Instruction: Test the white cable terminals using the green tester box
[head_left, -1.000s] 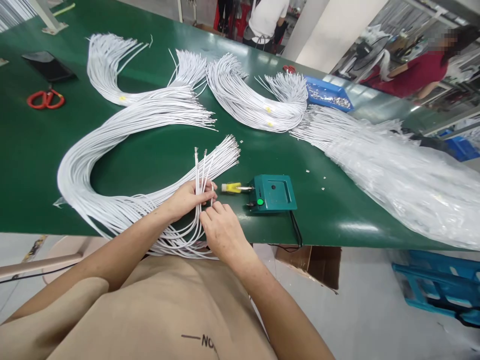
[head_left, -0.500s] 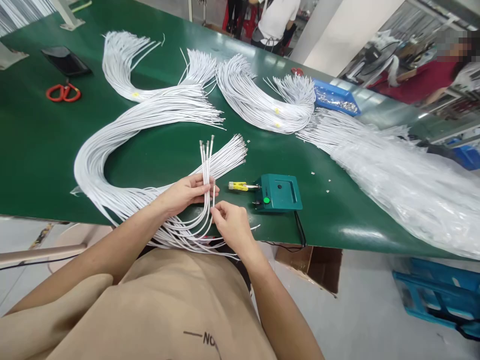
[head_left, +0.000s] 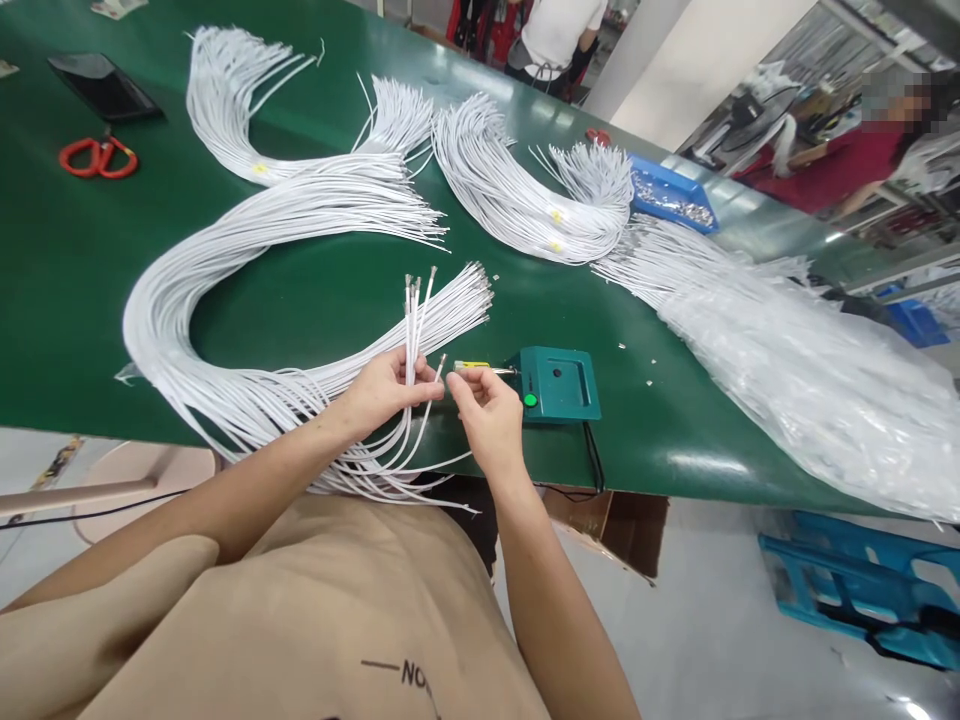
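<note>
My left hand (head_left: pixel 386 392) is closed around several white cables (head_left: pixel 410 335) with metal-tipped ends that point up and away from me. One cable leans apart from the others, its tip just above my left thumb. My right hand (head_left: pixel 491 418) is beside that tip, thumb and fingertips drawn together; whether something small is between them is hidden. Behind the right fingers lies a yellow-handled tool (head_left: pixel 472 366), partly covered, joined to a green box (head_left: pixel 562 385) with a bright green button. A long curved bundle of white cables (head_left: pixel 161 285) runs under my left forearm.
More cable bundles (head_left: pixel 517 205) lie farther back, near a blue tray (head_left: pixel 667 195) of small metal parts. Plastic-wrapped cables (head_left: pixel 810 370) cover the right side. Red-handled scissors (head_left: pixel 97 158) and a black flat object (head_left: pixel 103 85) are at left. Two people are in the background.
My right hand has moved up from the lower part of the separate cable to beside its tip, now partly covering the yellow tool. That cable leans farther right. The view has shifted slightly.
</note>
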